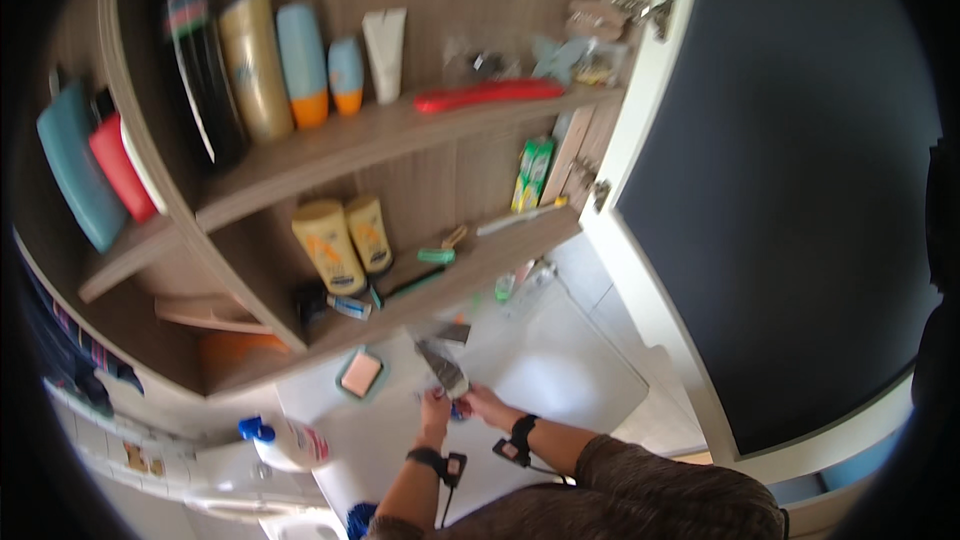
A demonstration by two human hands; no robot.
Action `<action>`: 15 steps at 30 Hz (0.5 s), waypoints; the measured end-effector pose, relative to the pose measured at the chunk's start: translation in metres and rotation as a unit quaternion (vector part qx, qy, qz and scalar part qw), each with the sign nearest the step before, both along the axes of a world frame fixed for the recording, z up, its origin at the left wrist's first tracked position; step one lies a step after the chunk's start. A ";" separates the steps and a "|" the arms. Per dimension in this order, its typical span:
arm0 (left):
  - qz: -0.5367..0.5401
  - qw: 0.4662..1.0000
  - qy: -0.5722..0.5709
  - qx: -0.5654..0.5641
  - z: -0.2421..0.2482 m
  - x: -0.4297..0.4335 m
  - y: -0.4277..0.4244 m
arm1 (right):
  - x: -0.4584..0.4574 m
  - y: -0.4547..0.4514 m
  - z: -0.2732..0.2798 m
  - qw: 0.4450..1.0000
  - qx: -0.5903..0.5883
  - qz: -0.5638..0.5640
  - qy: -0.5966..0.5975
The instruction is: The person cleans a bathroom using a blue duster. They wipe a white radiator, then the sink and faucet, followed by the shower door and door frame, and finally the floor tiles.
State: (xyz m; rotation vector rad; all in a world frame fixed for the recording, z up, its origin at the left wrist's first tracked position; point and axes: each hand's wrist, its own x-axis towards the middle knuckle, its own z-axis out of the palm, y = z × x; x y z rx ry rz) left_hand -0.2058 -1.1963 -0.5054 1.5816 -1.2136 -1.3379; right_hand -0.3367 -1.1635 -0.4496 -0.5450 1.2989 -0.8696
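Low in the centre, my left hand (433,406) and my right hand (484,399) come together over a white countertop (540,360). Both grip the near end of a small, dark and silvery flat packet (444,369), which is blurred; its exact kind cannot be told. Something blue shows just beneath the fingers. Each wrist wears a black strap with a small wired box. A pink bar of soap (361,374) lies in a pale green dish to the left of the hands, and a white pump bottle with a blue head (289,444) is farther left.
A wooden cabinet shelf (420,131) holds several bottles, a white tube (386,56) and a red elongated object (487,95). Lower down are yellow tubes (330,247) and a green box (533,174). An opened cabinet door (772,187) fills the right side. Small items lie behind the hands.
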 end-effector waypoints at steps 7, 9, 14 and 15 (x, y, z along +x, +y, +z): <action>0.023 0.931 0.263 0.253 -0.008 0.022 0.031 | -0.010 -0.004 0.023 0.989 -0.117 0.074 -0.044; 0.040 0.915 0.326 0.234 0.003 0.017 0.031 | -0.014 -0.006 0.028 0.995 -0.068 0.067 -0.019; 0.034 0.924 0.291 0.248 0.030 0.009 0.024 | -0.024 -0.006 0.027 0.998 0.057 0.008 0.025; 0.032 0.922 0.291 0.254 0.034 0.008 0.024 | -0.026 -0.006 0.025 0.997 0.065 0.034 0.024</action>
